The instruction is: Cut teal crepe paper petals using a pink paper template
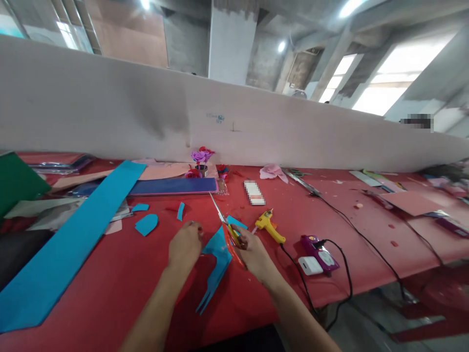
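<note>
My right hand (254, 254) is closed around scissors (230, 234) with orange and yellow handles. Their blades point up and away, toward the back of the table. Under the scissors and right hand lies a cut blue sheet piece (220, 244), with narrow strips trailing toward me. My left hand (186, 243) is just left of that piece, fingers curled in; whatever they may hold is hidden. Small blue cutouts, one petal-shaped (147, 224) and one narrow strip (181, 211), lie beyond and left of it.
A long blue sheet (73, 244) runs along the left side. A yellow glue gun (270, 226) and purple power strip (320, 254) with a white charger (310, 265) sit to the right, cords trailing. Behind are paper flowers (201, 155) in a small pot and a white partition (146, 112).
</note>
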{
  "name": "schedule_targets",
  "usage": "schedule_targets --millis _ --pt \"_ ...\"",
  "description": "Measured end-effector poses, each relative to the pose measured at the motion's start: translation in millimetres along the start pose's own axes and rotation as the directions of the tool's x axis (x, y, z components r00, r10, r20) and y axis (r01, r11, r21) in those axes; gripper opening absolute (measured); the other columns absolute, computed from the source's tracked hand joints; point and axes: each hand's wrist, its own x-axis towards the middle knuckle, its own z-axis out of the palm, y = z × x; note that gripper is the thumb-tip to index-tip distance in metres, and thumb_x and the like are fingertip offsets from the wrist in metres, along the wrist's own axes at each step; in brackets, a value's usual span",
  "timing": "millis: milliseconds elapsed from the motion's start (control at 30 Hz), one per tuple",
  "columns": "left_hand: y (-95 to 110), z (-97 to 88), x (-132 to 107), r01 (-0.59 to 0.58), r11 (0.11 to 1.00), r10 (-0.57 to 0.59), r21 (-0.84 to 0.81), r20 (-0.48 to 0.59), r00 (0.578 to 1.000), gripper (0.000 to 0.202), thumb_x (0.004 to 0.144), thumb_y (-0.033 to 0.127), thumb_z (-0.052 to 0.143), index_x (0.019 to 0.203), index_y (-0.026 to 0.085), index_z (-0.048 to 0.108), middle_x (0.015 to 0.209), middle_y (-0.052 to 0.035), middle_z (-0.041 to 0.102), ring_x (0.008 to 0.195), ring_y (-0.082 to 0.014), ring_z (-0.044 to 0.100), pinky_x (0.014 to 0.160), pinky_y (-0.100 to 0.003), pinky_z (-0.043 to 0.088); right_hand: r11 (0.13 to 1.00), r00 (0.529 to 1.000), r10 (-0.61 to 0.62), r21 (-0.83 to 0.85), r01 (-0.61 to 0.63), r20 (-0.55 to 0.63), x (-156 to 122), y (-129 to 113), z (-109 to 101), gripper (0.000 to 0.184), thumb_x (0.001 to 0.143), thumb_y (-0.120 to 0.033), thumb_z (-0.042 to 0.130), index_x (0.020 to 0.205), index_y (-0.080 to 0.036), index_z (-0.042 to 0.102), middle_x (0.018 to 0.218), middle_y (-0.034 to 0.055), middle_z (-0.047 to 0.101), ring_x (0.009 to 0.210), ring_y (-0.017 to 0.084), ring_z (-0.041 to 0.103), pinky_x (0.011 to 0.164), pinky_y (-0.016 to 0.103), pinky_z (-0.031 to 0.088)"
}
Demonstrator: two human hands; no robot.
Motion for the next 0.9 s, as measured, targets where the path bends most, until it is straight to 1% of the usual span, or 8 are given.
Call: schedule_targets --millis 133,200,300,400,500,667,800,900 --pt "-13 -2.7 3 0.065 0.998 -0.066 0.012 0.053 0.996 0.022 0.091 0.029 0.047 0.084 0.021 0.066 0.087 -0.0105 0.072 0.088 -0.0269 0.068 0.069 -0.031 0.044 0.988 0.998 0.047 0.149 -0.04 -0.042 -15 -8 -10 0.061 0.073 -0.032 0.063 0.131 -0.018 0.054 0.068 -0.004 0.052 0.043 0.008 0.041 0.04 0.022 0.034" --pt "-18 1.8 2 0.005 0.998 -0.003 -0.062 0.018 1.0 0.021 0.091 0.025 0.046 0.086 0.021 0.066 0.092 -0.0097 0.072 0.09 -0.0236 0.068 0.074 -0.03 0.046 0.988 0.996 0.024 0.154 -0.011 -0.082 -16 -10 -10 0.063 0.075 -0.032 0.061 0.135 -0.016 0.051 0.066 -0.0044 0.051 0.043 0.009 0.041 0.039 0.021 0.033" --pt "-18 6.6 -1 -0.118 0.963 0.086 -0.241 -0.138 0.987 0.022 0.087 0.015 0.049 0.101 0.019 0.065 0.11 -0.0093 0.068 0.093 -0.0184 0.065 0.083 -0.028 0.047 0.981 0.99 -0.058 -0.192 0.033 -0.126 -1 -13 -4 0.064 0.079 -0.028 0.055 0.141 -0.017 0.047 0.064 -0.0041 0.055 0.047 0.011 0.047 0.045 0.023 0.038" --pt "-17 1.4 -7 -0.133 0.931 0.049 -0.339 -0.244 0.969 0.025 0.086 0.013 0.049 0.105 0.018 0.064 0.11 -0.0094 0.067 0.09 -0.0184 0.064 0.081 -0.028 0.048 0.736 0.987 -0.126 -0.677 0.022 -0.104 32 -20 11 0.061 0.081 -0.023 0.051 0.142 -0.019 0.047 0.08 0.0025 0.068 0.071 0.019 0.065 0.063 0.027 0.045" --pt "-21 -6.9 -18 -0.128 0.902 0.031 -0.413 -0.234 0.972 0.02 0.087 0.017 0.048 0.098 0.021 0.065 0.1 -0.0066 0.07 0.085 -0.0182 0.065 0.076 -0.029 0.049 0.614 0.985 -0.143 -0.789 0.014 -0.093 70 -25 28 0.059 0.082 -0.02 0.049 0.141 -0.013 0.048 0.108 0.0139 0.07 0.097 0.027 0.066 0.078 0.032 0.047" --pt "-35 -0.9 -39 -0.095 0.838 -0.007 -0.537 -0.185 0.983 0.021 0.086 0.021 0.047 0.096 0.026 0.065 0.1 -0.0046 0.072 0.09 -0.0192 0.068 0.08 -0.031 0.053 0.537 0.983 -0.163 -0.844 0.014 -0.087 108 -19 50 0.053 0.084 -0.016 0.05 0.135 -0.003 0.05 0.111 0.0215 0.069 0.101 0.028 0.066 0.085 0.034 0.047" --pt "-42 8.6 -58 -0.126 0.853 0.009 -0.507 -0.228 0.974 0.03 0.085 0.017 0.043 0.095 0.03 0.068 0.103 -0.0054 0.071 0.094 -0.021 0.067 0.083 -0.036 0.055 0.487 0.971 -0.229 -0.871 0.055 -0.066 97 -27 53 0.037 0.086 -0.02 0.055 0.121 -0.008 0.062 0.114 0.02 0.067 0.103 0.029 0.063 0.088 0.036 0.046" --pt "-51 6.7 -91 -0.24 0.883 0.133 -0.403 -0.277 0.952 0.03 0.084 0.017 0.047 0.085 0.036 0.07 0.095 -0.004 0.071 0.095 -0.024 0.066 0.086 -0.043 0.054 0.494 0.944 -0.324 -0.863 0.107 -0.069 57 -46 29 0.025 0.095 -0.029 0.048 0.098 -0.017 0.069 0.106 0.0129 0.068 0.103 0.026 0.061 0.091 0.037 0.045"
